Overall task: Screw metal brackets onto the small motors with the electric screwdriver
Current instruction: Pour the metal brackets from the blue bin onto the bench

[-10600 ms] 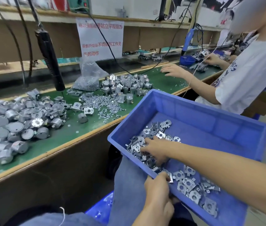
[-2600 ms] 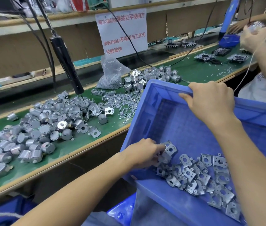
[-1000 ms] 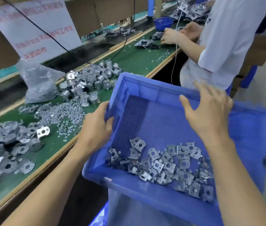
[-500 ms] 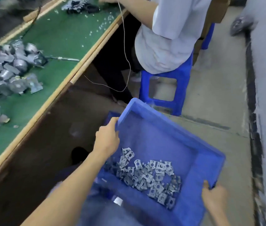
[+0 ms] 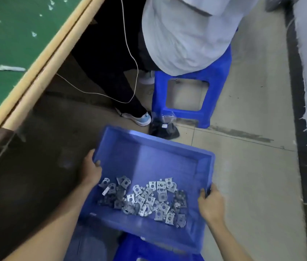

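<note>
1. I judge this to be the supply step, not the screwing. I hold the rectangular blue plastic bin low above the floor, to the right of the green-topped counter with its wooden edge.
2. My left hand grips the bin's left rim, fingers curled over the edge. My right hand grips the right rim near the front corner in the same way.
3. The bin holds 1 loose heap of flat silver metal brackets with punched holes, gathered toward the near wall. The far half of its bottom is bare.
4. The small motors and the electric screwdriver are out of view.
5. The next move, I reckon, calls for setting the bin down level and steady so the brackets don't slide. That frees both hands for the counter.
6. Under the near wall sits another blue plastic thing; I cannot tell whether it is a bin or a stool.
7. Ahead, a person sits on a blue plastic stool, near the bin's far corner.
</note>
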Demonstrator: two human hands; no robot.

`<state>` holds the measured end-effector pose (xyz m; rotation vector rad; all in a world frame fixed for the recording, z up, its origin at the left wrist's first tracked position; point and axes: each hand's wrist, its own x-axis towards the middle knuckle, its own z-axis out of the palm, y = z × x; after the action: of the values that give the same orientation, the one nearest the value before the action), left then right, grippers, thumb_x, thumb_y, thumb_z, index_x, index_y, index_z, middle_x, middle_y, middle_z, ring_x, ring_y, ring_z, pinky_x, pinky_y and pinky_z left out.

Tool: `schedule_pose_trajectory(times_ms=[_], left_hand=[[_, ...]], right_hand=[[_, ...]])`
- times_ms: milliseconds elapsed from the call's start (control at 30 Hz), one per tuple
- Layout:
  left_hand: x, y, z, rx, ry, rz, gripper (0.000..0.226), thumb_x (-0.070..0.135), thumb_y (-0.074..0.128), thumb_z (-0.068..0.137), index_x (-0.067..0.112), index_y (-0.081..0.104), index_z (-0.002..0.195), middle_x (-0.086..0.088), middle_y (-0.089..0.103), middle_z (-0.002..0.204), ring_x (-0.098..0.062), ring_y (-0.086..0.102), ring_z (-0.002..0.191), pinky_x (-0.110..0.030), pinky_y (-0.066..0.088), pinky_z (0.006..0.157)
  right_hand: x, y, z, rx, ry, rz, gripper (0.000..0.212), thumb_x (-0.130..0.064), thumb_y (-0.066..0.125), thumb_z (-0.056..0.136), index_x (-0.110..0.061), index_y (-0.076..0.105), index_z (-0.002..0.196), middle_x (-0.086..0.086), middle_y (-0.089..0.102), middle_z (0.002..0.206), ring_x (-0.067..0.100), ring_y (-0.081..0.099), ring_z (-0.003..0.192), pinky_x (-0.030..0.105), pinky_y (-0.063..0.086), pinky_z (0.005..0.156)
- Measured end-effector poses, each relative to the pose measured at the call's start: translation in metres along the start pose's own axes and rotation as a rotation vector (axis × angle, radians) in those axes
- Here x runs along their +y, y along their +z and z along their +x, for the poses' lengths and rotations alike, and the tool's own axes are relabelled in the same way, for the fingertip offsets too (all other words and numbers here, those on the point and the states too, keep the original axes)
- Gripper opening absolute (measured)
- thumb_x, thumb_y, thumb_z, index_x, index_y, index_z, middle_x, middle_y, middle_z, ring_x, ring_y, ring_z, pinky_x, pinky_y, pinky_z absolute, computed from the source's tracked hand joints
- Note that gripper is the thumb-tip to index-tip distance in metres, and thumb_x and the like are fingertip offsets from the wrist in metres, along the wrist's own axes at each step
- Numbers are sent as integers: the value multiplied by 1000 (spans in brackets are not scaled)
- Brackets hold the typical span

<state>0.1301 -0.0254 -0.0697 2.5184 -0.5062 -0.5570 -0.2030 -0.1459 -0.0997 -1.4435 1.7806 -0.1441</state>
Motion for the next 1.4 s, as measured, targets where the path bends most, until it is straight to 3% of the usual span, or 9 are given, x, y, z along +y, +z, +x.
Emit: schedule_pose_trajectory(times_ms=[233,333,433,533,733,833,1100,1267,1400], left_hand=[[-29,20,62,-186,14,-163,66,5,56,98,9,23,155,-14,35,156,-29,38,141,-42,35,112],[-66,35,59,-223,86,74,63,11,57,98,4,27,153,-16,31,157,-31,32,143,-47,30,116],[-97,44,51,-195,44,243,67,16,62,95,6,29,152,-18,30,155,-34,33,141,-46,31,115],[-95,45,51,-9,-94,57,80,8,65,92,6,17,155,-18,24,159,-34,28,144,-42,25,118],[-97,34,61,9,-257,31,38,3,52,96,5,53,134,-23,58,129,-41,56,115,-43,44,93],[-103,28,63,35,-214,75,27,8,47,100,6,58,125,-23,63,116,-40,60,103,-44,48,87],[-116,32,55,-21,-315,64,77,-2,50,93,26,17,157,-15,34,155,-43,46,130,-48,44,104],[-121,29,56,-89,-274,36,76,5,47,98,25,6,159,-11,20,162,-37,30,143,-44,31,115],[-120,31,50,-138,-258,49,78,11,49,99,29,2,158,-15,19,161,-37,31,142,-42,34,111]], right_hand=[[-51,66,47,-84,-112,0,20,-3,57,96,5,63,114,27,69,95,47,65,90,43,46,72],[-66,77,61,-68,-126,-2,19,-4,55,98,3,61,114,25,69,98,45,65,91,35,38,67],[-76,75,79,-100,-137,-26,1,-3,55,97,-4,56,97,25,67,94,44,64,91,37,39,69],[-73,72,94,-128,-128,-43,21,-2,57,95,-11,48,78,17,59,80,37,59,79,41,45,71],[-57,74,103,-167,-30,-13,13,-6,60,93,-9,58,81,8,58,71,32,55,72,33,40,65],[-55,75,104,-153,-43,38,9,-6,60,94,-14,62,88,1,59,69,25,56,68,31,40,66],[-45,99,85,-215,-129,41,22,-13,58,100,-10,65,122,3,59,73,26,57,70,30,42,65],[-43,98,88,-175,-131,26,27,-14,58,100,-8,65,125,4,60,75,27,58,71,31,43,68],[-36,99,87,-120,-117,5,31,-13,57,101,-4,60,130,5,61,82,29,58,75,32,41,69]])
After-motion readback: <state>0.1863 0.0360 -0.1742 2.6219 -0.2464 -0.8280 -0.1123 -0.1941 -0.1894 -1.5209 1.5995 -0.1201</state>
